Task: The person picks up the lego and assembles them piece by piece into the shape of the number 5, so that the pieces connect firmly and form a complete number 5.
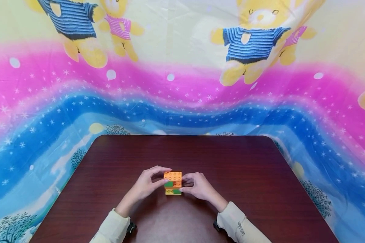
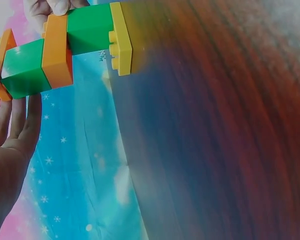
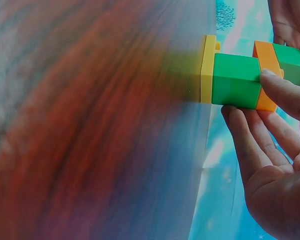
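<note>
A stack of toy building blocks [image 1: 172, 176] stands upright on the dark table. Its base is a thin yellow plate [image 2: 122, 42], topped by a green block [image 3: 236, 80] towards the right side. Above lie a middle orange plate [image 2: 57, 52], a second green block [image 2: 24, 69] offset to the left, and a studded orange plate on top. With thumb and fingers, my left hand [image 1: 146, 182] grips the upper end from the left. From the right, my right hand [image 1: 199, 185] holds the lower part, its thumb on the middle orange plate and fingertips behind the lower green block.
The reddish-brown table [image 1: 246, 168] has rounded far corners. A patterned cloth [image 1: 182, 91] with bears and snowflakes hangs behind it and down both sides. Each wrist wears a dark device by the sleeve cuff [image 1: 231, 214].
</note>
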A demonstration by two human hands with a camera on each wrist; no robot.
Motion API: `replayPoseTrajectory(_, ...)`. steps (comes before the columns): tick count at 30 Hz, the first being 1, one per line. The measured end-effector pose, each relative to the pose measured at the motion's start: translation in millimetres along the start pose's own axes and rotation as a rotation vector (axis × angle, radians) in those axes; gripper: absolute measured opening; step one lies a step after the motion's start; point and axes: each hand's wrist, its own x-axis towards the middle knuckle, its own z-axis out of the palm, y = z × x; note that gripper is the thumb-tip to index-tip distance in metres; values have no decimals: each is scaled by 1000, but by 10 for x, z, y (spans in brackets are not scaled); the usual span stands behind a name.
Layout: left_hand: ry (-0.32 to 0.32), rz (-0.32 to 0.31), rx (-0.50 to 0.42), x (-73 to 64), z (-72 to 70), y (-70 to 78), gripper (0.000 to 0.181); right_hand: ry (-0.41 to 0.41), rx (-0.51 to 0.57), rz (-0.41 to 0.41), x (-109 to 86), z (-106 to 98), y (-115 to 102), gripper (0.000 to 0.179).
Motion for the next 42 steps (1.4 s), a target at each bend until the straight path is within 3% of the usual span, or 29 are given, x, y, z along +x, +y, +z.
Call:
replayPoseTrajectory(8,8,-38,-44,-4,38,-4,42,5,0,5,2,3,4,34)
replayPoseTrajectory(21,8,-95,-82,-26,85,16,35,11,0,1,-9,0,-9,33)
replayPoseTrajectory(31,18,-108,-97,-38,98,18,35,7,5,7,-7,4,-14,32)
replayPoseTrajectory(37,27,-72,-77,-38,112,15,34,14,19,-2,-4,9,-11,31)
replayPoseTrajectory(42,36,-94,-98,-40,123,12,33,17,14,-5,-4,18,-10,31)
